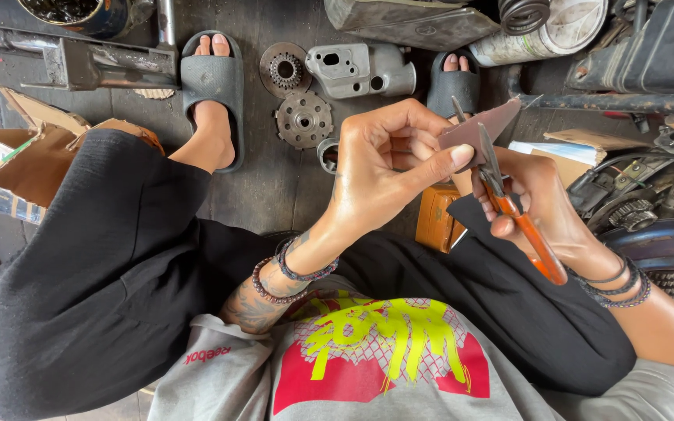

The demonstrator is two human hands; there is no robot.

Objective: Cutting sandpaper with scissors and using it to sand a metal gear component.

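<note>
Cutting underway, frame centre: left hand (384, 168) pinches brown sheet (481, 129); right hand (544, 206) grips orange-handled scissors (509, 199), blades astride the sheet. Next probably a steady squeeze.

I see matt brown-grey sheet material (484, 127), dull steel scissors with glossy orange plastic handles (509, 204), and rusty metal gears (303, 119) on the rough dark wooden floor (263, 183).

Torn brown cardboard box (25, 156) at far left — small orange box (438, 218) between the knees.
</note>
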